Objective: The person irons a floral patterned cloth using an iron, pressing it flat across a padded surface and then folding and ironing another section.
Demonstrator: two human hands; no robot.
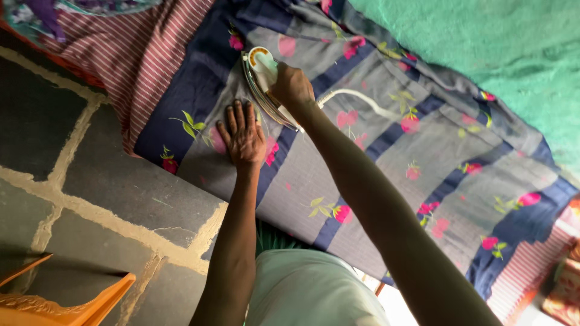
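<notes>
Pale green cloth (308, 290) of the person's own garment is filling the bottom of the view, nearest the camera, and both bare forearms are reaching up from it. Beyond, the right hand (292, 88) is closing around the handle of an electric iron (264, 81), whose metal soleplate is resting on a grey and navy fabric (338, 163) printed with pink flowers. Just beside the iron, the left hand (243, 134) is lying open, palm down with fingers spread, pressing the fabric flat. A white cord (356, 96) is trailing from the iron across the fabric to the right. Under the flowered fabric, a red and white striped cloth (142, 54) is showing at the upper left. A teal wall (495, 42) is rising behind, a dark stone floor (72, 181) with pale joints is spreading to the left, and an orange plastic chair (66, 305) is standing at the lower left corner.
</notes>
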